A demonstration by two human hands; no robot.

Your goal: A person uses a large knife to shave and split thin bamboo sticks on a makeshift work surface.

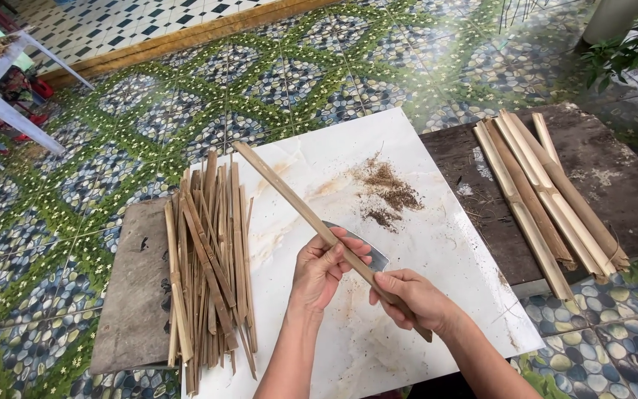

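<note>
as the head camera looks down, the left hand (321, 272) is curled shut around a long bamboo strip (289, 198), holding it near its lower part. the right hand (411, 297) is closed tight too, gripping the strip's near end together with what seems to be a knife handle, though the handle is hidden inside the fist. the knife blade (367, 251) pokes out between the two hands and lies right against the strip. the strip slants up and away to the left, over a white board (437, 244).

a pile of thin bamboo sticks (208, 258) lies on the board's left side — well apart from a few thick split bamboo pieces (548, 192) on a dark wooden plank (614, 170) to the right. brown dust (387, 193) sits on the board past the hands.

to do this well, i think the blade should stay flat on the strip and slide away from the fingers — slow and even, so the cut stays thin.
</note>
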